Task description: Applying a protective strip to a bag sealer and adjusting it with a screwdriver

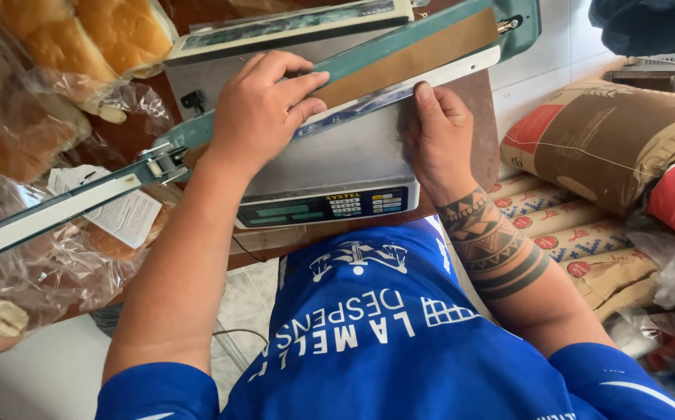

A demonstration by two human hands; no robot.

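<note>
The left hand [264, 105] lies palm down on the long green lever arm of a heat sealer [368, 58], its fingers stretched flat along the arm's brown strip and not curled around anything; the grip is open and simply presses on top. The right hand [438, 140] sits just beside it, lower on the sealer, with the thumb laid against the pale lower bar beneath the lever. Its fingers are bent against the grey surface below, and whether they pinch anything cannot be told. The forearm behind it carries a dark patterned tattoo band.

The sealer runs diagonally from lower left to upper right, and rests across a flat steel electronic scale [337, 167] with a green display panel facing the person. A second scale [291, 27] stands behind it.

To the left, clear plastic bags of golden bread rolls [81, 39] are piled up, one with a white paper slip [124, 210] lying on it. To the right, large brown paper sacks [610, 136] with red markings are stacked. The person wears a blue shirt with white print.
</note>
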